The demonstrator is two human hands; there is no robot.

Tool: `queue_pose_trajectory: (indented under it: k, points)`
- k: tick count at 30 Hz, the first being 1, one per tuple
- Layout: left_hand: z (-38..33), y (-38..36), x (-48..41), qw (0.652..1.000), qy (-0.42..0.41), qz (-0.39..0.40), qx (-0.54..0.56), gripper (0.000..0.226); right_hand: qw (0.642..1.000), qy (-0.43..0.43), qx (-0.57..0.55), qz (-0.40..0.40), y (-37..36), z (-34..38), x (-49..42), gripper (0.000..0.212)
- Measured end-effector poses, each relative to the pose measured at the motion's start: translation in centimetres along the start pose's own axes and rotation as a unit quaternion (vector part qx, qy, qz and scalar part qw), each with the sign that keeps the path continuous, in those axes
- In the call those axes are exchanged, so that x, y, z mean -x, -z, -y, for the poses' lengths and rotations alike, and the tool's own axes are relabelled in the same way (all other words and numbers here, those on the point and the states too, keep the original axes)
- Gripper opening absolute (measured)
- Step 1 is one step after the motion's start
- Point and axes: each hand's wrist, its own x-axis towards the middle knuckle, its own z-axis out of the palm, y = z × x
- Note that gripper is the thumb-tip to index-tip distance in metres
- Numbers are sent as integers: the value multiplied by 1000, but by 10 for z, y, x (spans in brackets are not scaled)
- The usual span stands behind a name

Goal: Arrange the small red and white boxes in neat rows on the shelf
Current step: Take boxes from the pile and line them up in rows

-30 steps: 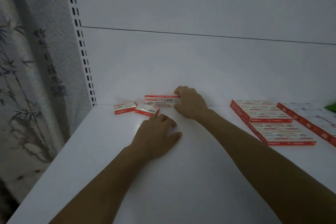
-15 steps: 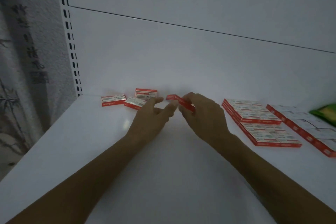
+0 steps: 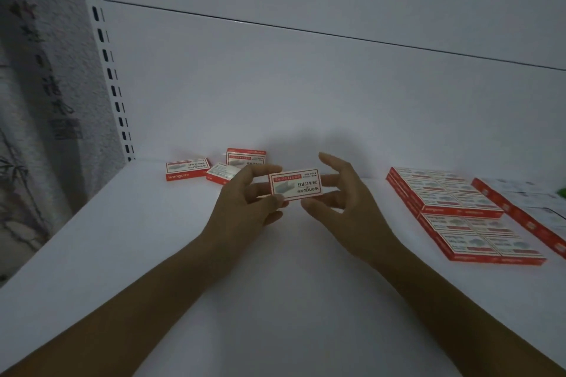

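Now the box (image 3: 295,184) has come up off the shelf (image 3: 275,285), facing me (print upside down): left grip (image 3: 245,208) pinches it, right grip (image 3: 346,205) loose, fingers spread; it likely needs turning.

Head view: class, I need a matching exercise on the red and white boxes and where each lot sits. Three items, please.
Things:
1. held box
2. loose boxes
3. neat block of boxes

Places:
A. right side of the shelf, in rows
B. lifted, pinched by the left hand
C. back left, scattered

Pairs: 1-B, 2-C, 3-A
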Motion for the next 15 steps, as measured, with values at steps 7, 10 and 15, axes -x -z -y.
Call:
queue_pose_trajectory:
  k: [7, 10, 15]
  points:
    - [3, 1, -1, 1000, -21, 1, -9, 36, 997, -17, 76, -13, -12, -5, 0, 48]
    - [2, -1, -1, 999, -18, -27, 20, 34, 997, -24, 73, -4, -12, 0, 2, 41]
    - [-6, -2, 6, 996, -10, -56, 68, 13, 988, 13, 141, 53, -17, 17, 12, 30]
